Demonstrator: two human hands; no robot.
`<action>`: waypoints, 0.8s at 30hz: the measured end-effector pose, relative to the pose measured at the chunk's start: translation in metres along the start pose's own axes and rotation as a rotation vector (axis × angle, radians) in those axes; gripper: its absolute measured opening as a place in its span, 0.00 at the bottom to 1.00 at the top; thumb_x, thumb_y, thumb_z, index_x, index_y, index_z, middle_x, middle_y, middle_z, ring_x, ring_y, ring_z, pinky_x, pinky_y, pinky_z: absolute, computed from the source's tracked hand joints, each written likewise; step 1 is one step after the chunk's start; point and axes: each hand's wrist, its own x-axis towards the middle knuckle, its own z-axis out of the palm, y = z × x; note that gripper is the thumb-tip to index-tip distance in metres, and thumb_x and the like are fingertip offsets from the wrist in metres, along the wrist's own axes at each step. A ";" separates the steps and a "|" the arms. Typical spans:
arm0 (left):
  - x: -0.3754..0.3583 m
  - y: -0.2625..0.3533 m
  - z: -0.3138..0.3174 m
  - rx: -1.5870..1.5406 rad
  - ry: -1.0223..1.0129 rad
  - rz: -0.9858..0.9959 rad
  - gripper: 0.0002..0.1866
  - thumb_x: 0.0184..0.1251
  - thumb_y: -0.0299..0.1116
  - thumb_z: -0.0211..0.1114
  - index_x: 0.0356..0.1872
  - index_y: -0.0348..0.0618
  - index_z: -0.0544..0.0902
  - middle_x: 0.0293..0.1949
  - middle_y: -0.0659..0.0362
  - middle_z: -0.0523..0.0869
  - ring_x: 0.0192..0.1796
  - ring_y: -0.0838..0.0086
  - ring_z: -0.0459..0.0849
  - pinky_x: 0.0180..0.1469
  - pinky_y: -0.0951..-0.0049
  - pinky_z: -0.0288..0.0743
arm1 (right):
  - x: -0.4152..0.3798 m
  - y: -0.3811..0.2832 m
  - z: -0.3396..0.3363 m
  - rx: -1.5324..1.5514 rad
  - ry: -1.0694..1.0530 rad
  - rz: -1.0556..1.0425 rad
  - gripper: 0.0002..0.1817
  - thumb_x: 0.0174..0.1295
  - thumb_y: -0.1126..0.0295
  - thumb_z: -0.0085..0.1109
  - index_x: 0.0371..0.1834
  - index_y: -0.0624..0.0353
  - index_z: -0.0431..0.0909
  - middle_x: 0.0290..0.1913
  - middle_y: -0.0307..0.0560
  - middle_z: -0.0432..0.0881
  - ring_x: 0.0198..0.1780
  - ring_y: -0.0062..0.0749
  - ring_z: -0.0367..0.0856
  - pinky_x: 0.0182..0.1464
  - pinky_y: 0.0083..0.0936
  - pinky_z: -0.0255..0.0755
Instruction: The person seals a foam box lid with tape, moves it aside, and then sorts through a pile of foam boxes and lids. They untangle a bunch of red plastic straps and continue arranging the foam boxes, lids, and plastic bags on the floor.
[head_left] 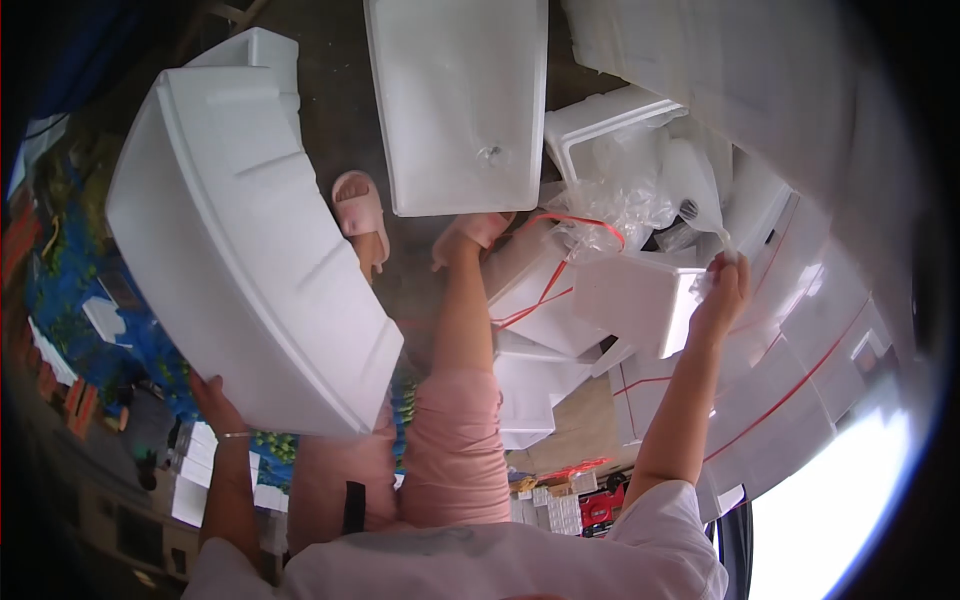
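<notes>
A large white foam box (240,250) is tilted up on the left side. At its lower edge, my left hand (215,408) grips it, with the fingers partly hidden. Out to the right, my right hand (730,290) pinches the end of a translucent plastic bag (695,185). That bag stretches away from my fingers over a heap of foam pieces. Just below the bag is a white foam block or box (635,295), close to my right wrist.
An open white foam box (460,110) lies ahead on the floor, by my feet in pink slippers (360,215). Crumpled clear plastic (625,200) and red strapping (545,290) lie among foam boxes at right. Strapped white boxes (780,380) stand stacked beyond my right arm.
</notes>
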 end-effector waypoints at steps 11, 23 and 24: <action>0.015 -0.139 -0.116 0.076 0.423 -0.231 0.30 0.56 0.34 0.50 0.62 0.32 0.67 0.54 0.45 0.75 0.52 0.59 0.75 0.56 0.61 0.68 | -0.177 -0.184 0.122 0.498 -1.137 -0.553 0.10 0.36 0.76 0.55 0.27 0.64 0.76 0.22 0.46 0.73 0.22 0.42 0.71 0.26 0.36 0.67; -0.018 -0.177 -0.123 -0.151 0.565 -0.524 0.31 0.57 0.35 0.50 0.64 0.34 0.65 0.56 0.47 0.73 0.54 0.60 0.73 0.57 0.59 0.66 | -0.336 -0.073 0.403 -0.315 -1.183 -0.617 0.13 0.54 0.72 0.58 0.43 0.63 0.76 0.32 0.51 0.78 0.36 0.51 0.77 0.40 0.39 0.71; -0.019 -0.175 -0.122 -0.149 0.564 -0.524 0.31 0.57 0.35 0.50 0.64 0.34 0.65 0.56 0.47 0.73 0.54 0.60 0.73 0.57 0.59 0.66 | -0.335 -0.047 0.425 -0.300 -1.038 -0.732 0.18 0.54 0.68 0.61 0.46 0.63 0.74 0.37 0.51 0.78 0.42 0.49 0.76 0.46 0.39 0.69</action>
